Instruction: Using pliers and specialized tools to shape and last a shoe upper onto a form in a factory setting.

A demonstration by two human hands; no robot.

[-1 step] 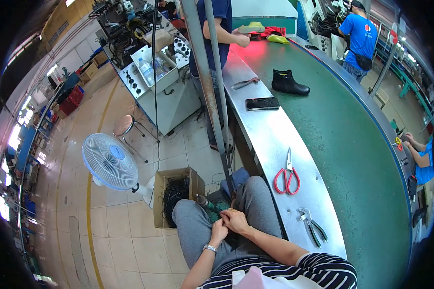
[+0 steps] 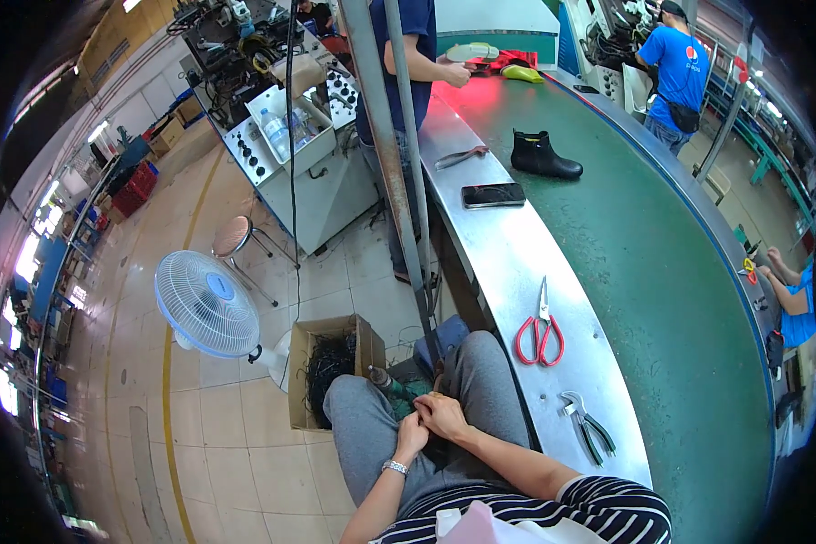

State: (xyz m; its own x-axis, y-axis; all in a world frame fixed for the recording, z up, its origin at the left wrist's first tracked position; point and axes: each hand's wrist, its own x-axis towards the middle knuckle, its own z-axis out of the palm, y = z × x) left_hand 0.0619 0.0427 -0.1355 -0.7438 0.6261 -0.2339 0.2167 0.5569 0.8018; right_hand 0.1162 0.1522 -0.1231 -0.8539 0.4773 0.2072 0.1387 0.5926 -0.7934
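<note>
My left hand [image 2: 412,437] and my right hand [image 2: 442,416] rest together over my lap, fingers curled against each other. Both are closed, and nothing shows in them; some fingertips are hidden. Just beyond them, between my knees, is a green, cloth-like thing [image 2: 395,392] with a brownish end; its kind is unclear. On the metal ledge to my right lie red-handled scissors [image 2: 541,337], blades pointing away, and nearer to me pincers [image 2: 589,430] with dark green handles. Farther along the ledge are a black phone [image 2: 493,195] and a grey strip-like tool [image 2: 461,158].
A black ankle boot [image 2: 544,156] stands on the green conveyor belt [image 2: 644,299]. To my left are a cardboard box [image 2: 372,349] of black scraps, a fan [image 2: 208,304] and a stool [image 2: 233,236]. A metal post [image 2: 385,118] rises ahead, beside a standing co-worker [image 2: 417,54] holding a pale shoe-like piece.
The co-worker ahead has tilted the piece in their hand, so its pale side shows. At the far right, another person's hands have shifted slightly. My own hands have stayed put.
</note>
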